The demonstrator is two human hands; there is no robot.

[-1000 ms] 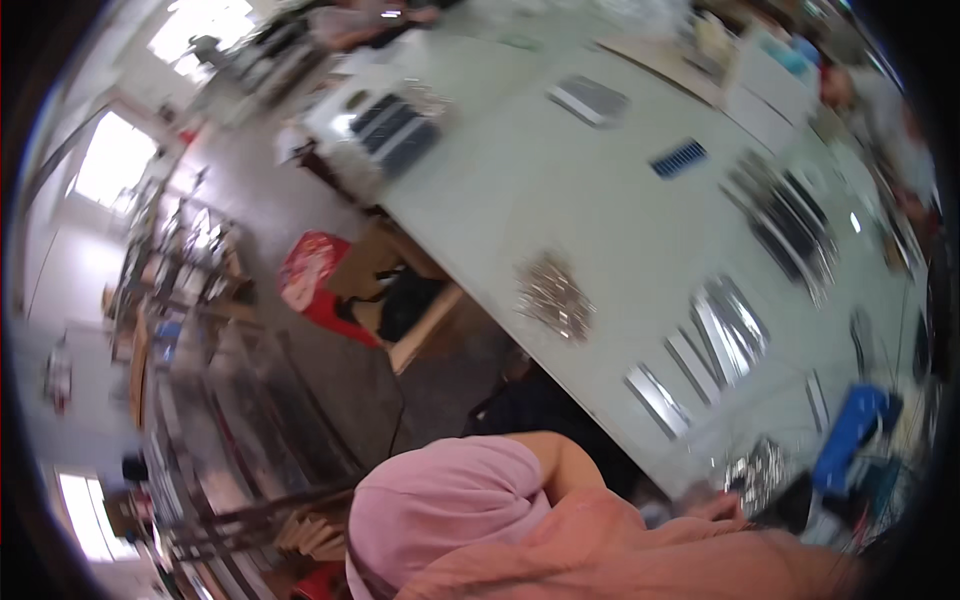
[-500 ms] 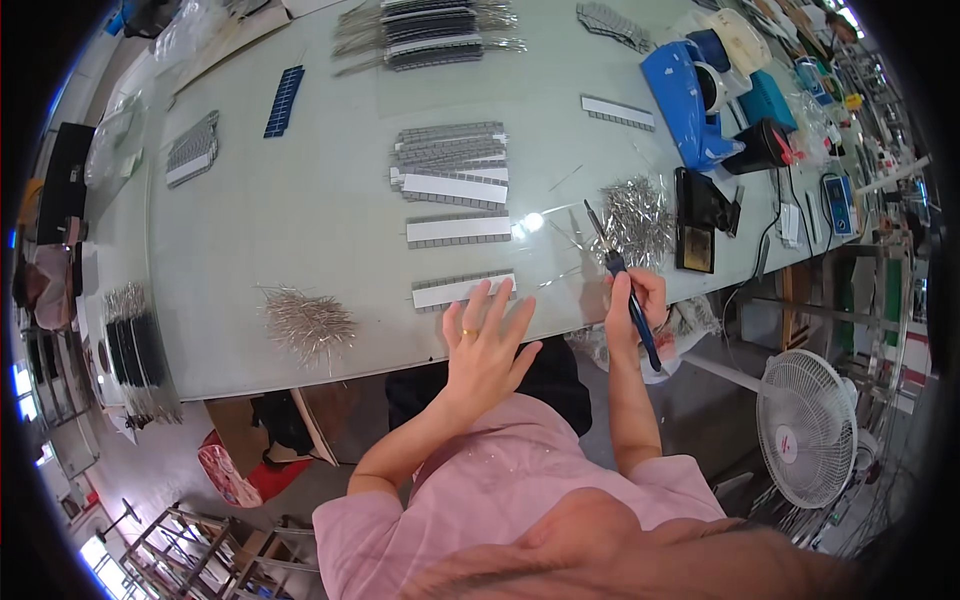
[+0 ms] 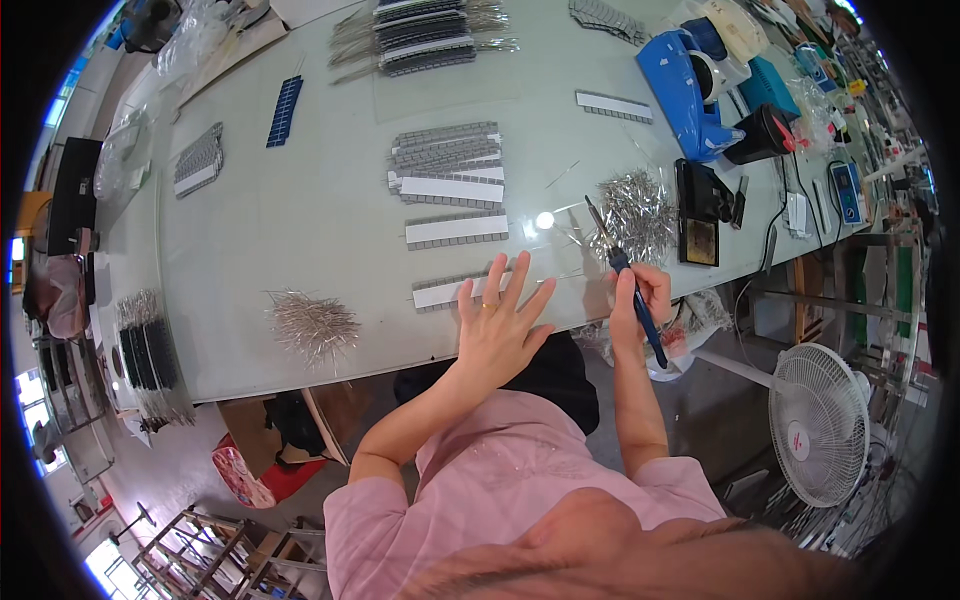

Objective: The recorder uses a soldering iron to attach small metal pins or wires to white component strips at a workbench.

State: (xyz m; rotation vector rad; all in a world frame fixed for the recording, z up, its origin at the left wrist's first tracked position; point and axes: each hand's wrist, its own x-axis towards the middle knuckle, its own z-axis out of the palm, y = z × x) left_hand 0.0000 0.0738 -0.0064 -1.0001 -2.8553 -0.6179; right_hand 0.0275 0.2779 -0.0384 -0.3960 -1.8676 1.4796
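My right hand (image 3: 645, 300) grips a soldering iron (image 3: 637, 295) with a dark blue handle, its tip angled away toward a heap of thin silvery wire pieces (image 3: 636, 218). With fingers spread flat, my left hand (image 3: 500, 318) lies over the right end of a grey segmented strip with a white band (image 3: 440, 293) near the table's front edge. Beyond it lies a similar strip (image 3: 457, 230), fully in sight. A stack of such strips (image 3: 447, 150) is farther back. Whether my left fingertips press on the near strip or hover over it, I cannot tell.
Another wire heap (image 3: 312, 325) lies left on the table (image 3: 300, 230). Wired bundles stand at the back (image 3: 425, 40) and left edge (image 3: 146, 350). On the right are a blue tape dispenser (image 3: 685, 95), a soldering stand with sponge (image 3: 698, 240) and cables. A white fan (image 3: 818, 425) stands below right.
My left hand has shifted slightly right and away from me, its fingers spread wider. The right hand still holds the soldering iron in nearly the same place. The view has shifted a little.
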